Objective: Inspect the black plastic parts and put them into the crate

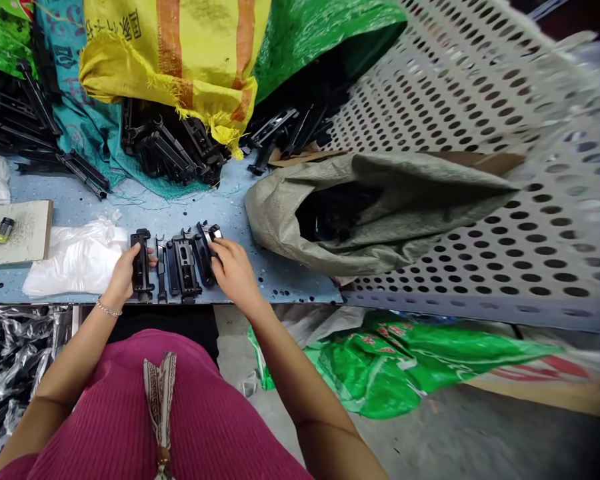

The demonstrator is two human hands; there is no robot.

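Near the front edge of the blue-grey table, several long black plastic parts (184,265) lie side by side in a row. My left hand (123,272) grips the leftmost black plastic part (141,265), thumb on its near side and fingertips showing past its right side. At the row's other end, the fingers of my right hand (234,272) are bent onto another black plastic part (205,257), which leans at a slant. A small white patch shows by those fingertips; what it is I cannot make out. Clear plastic bags (80,257) lie in a pile left of my left hand.
Behind the row, a yellow woven sack (210,47) and a teal sack (75,127) spill similar black parts (170,153). An open grey-green sack (280,213) stands at right against a perforated panel (445,80). A board (15,247) carries a small tool (4,229).
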